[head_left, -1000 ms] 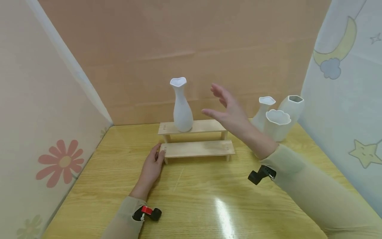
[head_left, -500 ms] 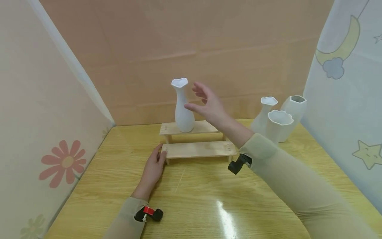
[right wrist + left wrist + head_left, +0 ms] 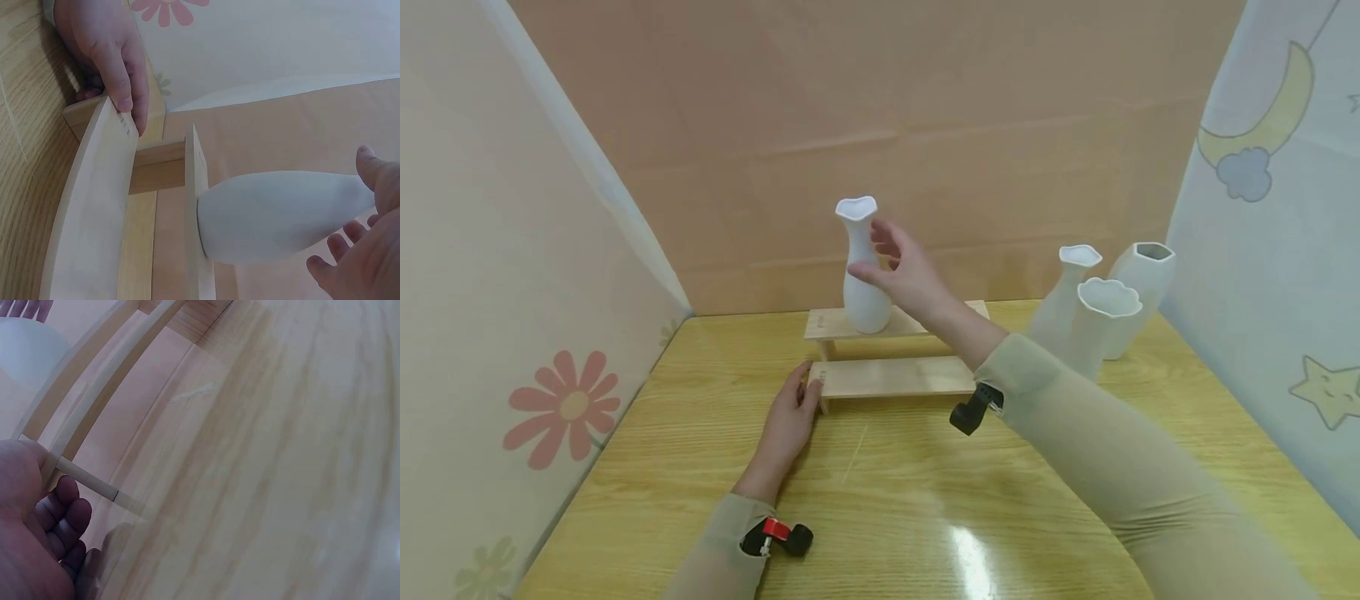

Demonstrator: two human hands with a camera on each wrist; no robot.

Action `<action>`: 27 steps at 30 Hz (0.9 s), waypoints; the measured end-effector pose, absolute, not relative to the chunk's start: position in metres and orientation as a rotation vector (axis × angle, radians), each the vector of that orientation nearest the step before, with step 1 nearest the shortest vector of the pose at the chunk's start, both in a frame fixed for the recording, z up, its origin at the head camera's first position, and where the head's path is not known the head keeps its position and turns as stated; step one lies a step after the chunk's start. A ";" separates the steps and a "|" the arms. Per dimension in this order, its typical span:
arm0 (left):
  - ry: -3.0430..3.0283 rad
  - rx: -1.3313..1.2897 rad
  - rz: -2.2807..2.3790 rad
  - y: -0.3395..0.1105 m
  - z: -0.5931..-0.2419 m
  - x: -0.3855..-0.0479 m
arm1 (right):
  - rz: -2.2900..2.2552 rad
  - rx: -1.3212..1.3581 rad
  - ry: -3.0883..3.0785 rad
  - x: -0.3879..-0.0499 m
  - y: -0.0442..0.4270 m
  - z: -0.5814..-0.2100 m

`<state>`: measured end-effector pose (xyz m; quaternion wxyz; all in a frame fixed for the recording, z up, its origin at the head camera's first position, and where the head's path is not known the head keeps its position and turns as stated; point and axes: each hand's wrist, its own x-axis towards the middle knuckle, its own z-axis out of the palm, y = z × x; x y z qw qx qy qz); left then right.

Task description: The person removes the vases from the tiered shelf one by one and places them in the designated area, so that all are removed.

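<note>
A tall white vase point(image 3: 867, 307) with a wavy rim stands upright on the upper shelf of a two-step wooden stand point(image 3: 895, 377). My left hand point(image 3: 786, 425) grips the left end of the lower step. In the right wrist view, that hand's thumb point(image 3: 119, 90) lies on top of the board and its fingers go round the end. My right hand point(image 3: 910, 279) is at the vase's neck, thumb in front and fingers on the far right side. Seen from the right wrist, its fingers point(image 3: 337, 247) are spread beside the neck; contact is unclear.
Several white vases cluster at the right of the wooden table point(image 3: 865, 517): one narrow-necked vase point(image 3: 1067, 292), one scallop-rimmed vase point(image 3: 1101, 325) and one angular-mouthed vase point(image 3: 1142, 275). A brown-pink backdrop point(image 3: 880, 100) hangs behind, with patterned panels at both sides.
My right hand has moved left from beside the stand to the neck of the vase on it. The left hand keeps its grip, and the vase stays where it was.
</note>
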<state>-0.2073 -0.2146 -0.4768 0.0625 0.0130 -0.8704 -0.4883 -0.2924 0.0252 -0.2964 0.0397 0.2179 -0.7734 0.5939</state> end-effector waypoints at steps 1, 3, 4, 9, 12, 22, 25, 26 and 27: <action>-2.631 0.036 -1.475 -0.215 -0.477 -0.207 | 1.828 0.666 -2.367 -0.292 0.024 -0.297; -2.631 0.033 -1.472 -0.215 -0.477 -0.207 | 1.838 0.659 -2.370 -0.293 0.022 -0.299; -2.633 0.032 -1.470 -0.215 -0.477 -0.207 | 1.845 0.655 -2.372 -0.293 0.021 -0.299; -2.629 0.026 -1.467 -0.214 -0.478 -0.208 | 1.866 0.643 -2.374 -0.293 0.018 -0.302; -2.628 0.028 -1.468 -0.214 -0.477 -0.208 | 1.866 0.639 -2.380 -0.293 0.017 -0.303; -2.622 0.016 -1.470 -0.212 -0.476 -0.207 | 1.832 0.614 -2.364 -0.294 0.017 -0.304; -2.621 0.014 -1.471 -0.212 -0.476 -0.208 | 1.834 0.620 -2.349 -0.294 0.017 -0.305; -2.622 0.012 -1.473 -0.212 -0.476 -0.208 | 1.833 0.623 -2.346 -0.294 0.018 -0.305; -2.622 0.012 -1.474 -0.212 -0.476 -0.208 | 1.829 0.625 -2.344 -0.294 0.018 -0.305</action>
